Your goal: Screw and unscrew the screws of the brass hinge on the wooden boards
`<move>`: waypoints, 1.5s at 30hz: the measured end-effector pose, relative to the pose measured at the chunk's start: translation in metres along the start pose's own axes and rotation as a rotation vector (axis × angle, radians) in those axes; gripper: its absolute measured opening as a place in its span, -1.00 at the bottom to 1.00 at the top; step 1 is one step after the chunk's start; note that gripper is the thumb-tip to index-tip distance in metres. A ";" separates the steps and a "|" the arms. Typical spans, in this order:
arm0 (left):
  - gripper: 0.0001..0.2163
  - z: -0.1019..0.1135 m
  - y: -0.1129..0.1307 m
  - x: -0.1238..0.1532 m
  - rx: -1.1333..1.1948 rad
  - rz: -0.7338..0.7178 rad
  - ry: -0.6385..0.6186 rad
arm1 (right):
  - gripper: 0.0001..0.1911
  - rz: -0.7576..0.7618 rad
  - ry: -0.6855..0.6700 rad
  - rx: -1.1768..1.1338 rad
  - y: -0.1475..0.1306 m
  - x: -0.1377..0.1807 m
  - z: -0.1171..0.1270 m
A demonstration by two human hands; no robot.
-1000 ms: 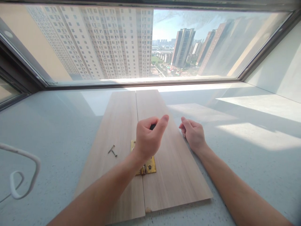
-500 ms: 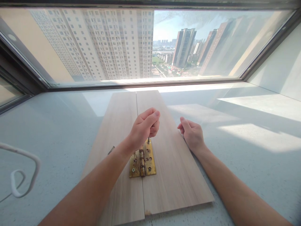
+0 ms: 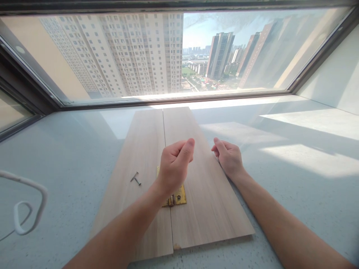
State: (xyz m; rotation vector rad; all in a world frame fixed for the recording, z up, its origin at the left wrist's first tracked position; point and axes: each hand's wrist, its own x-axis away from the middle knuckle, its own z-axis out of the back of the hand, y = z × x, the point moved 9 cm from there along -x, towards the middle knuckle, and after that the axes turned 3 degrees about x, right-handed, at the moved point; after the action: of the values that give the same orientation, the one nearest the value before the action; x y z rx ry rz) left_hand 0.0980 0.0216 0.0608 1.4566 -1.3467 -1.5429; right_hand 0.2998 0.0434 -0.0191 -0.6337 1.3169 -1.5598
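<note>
My left hand (image 3: 176, 162) is a closed fist above a worn brass-coloured hinge (image 3: 182, 194), covering most of it. Whatever the fist holds is hidden. The hinge lies across the seam between a left wooden board (image 3: 126, 149) and a right wooden board (image 3: 207, 198). Two loose screws, one a long screw (image 3: 134, 177) and the other a shorter screw (image 3: 137, 181), lie on the left board. Closed too, my right hand (image 3: 229, 157) rests at the right board's outer edge; its curled fingers hide anything inside.
The boards lie on a pale speckled sill (image 3: 67, 160). A dark window frame (image 3: 174, 100) runs behind them. At the far left, a bent white rod or cable (image 3: 42, 194) sticks into view. A pale wall (image 3: 333, 82) stands on the right.
My left fist has come down and nearer, and now covers more of the hinge. A thin dark shaft under it is now hidden. Both screws show beside the forearm. My right hand stays put.
</note>
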 end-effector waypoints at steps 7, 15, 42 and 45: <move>-0.45 -0.007 -0.006 -0.006 -0.029 0.041 -0.073 | -0.52 0.004 0.008 0.011 -0.001 0.001 0.000; -0.45 -0.021 -0.022 -0.013 0.224 0.289 -0.484 | -0.51 -0.001 -0.006 0.013 -0.003 0.003 -0.001; -0.45 -0.022 -0.019 -0.018 0.082 0.223 -0.388 | -0.52 0.003 -0.007 -0.004 -0.003 0.003 0.001; -0.45 -0.028 -0.021 -0.013 0.151 0.311 -0.540 | -0.54 0.003 -0.007 -0.026 -0.001 0.004 0.000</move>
State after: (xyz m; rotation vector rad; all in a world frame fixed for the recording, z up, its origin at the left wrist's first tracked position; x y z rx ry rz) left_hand 0.1319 0.0321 0.0489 0.8721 -1.9311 -1.7140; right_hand 0.2979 0.0398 -0.0193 -0.6528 1.3340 -1.5394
